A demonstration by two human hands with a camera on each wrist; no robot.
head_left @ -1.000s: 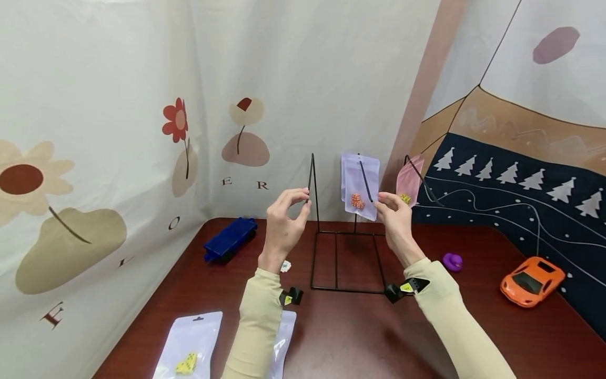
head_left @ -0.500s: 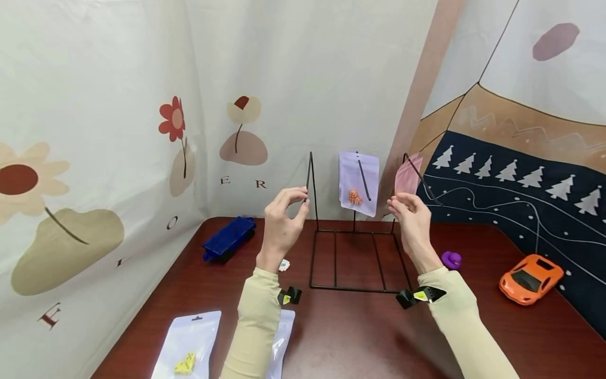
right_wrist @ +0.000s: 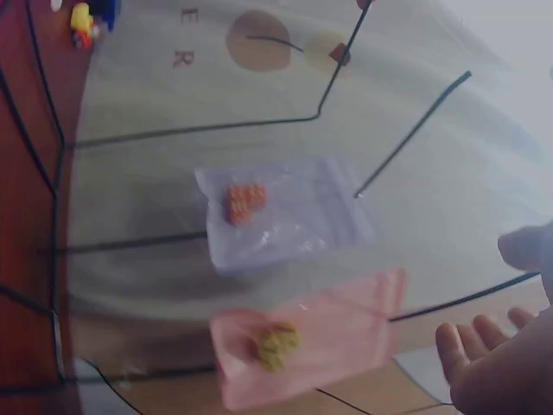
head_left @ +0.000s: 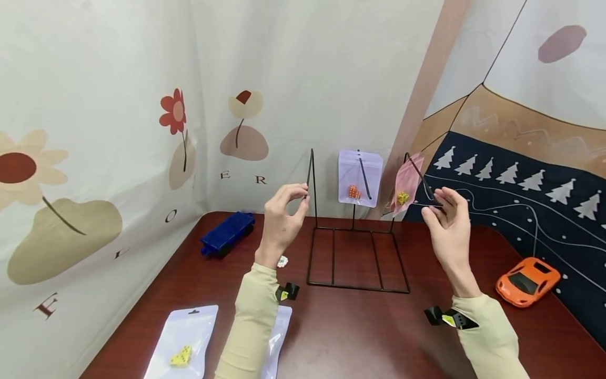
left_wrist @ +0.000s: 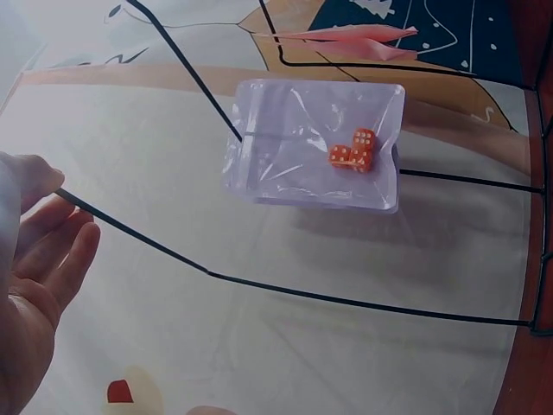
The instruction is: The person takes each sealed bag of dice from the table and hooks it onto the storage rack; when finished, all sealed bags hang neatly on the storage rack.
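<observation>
Left hand (head_left: 283, 218) pinches the tip of the left prong (head_left: 309, 171) on a black wire rack (head_left: 358, 287)! Head view: the right hand (head_left: 450, 226) is by the end of the right prong (head_left: 415, 168), fingers loosely bent, gripping nothing. On the middle prong (head_left: 364, 175) hangs a translucent lilac pouch (head_left: 347, 171) with orange dice (head_left: 354, 192); on the right one, a translucent pink pouch (head_left: 405, 179) with yellow dice (head_left: 402, 198). Lettering: E and R read clearly on the pale cloth backdrop (head_left: 265, 42), F and O further left, and "00" on a white token (head_left: 282, 261) peeking past the left wrist.

Over to the left wrist view: thumb and fingers close on the left prong, the lilac pouch just beyond.

Right wrist view: thumb and fingers stand apart, wire running between them, contact unclear; pink pouch nearby, E and R sideways behind.
</observation>
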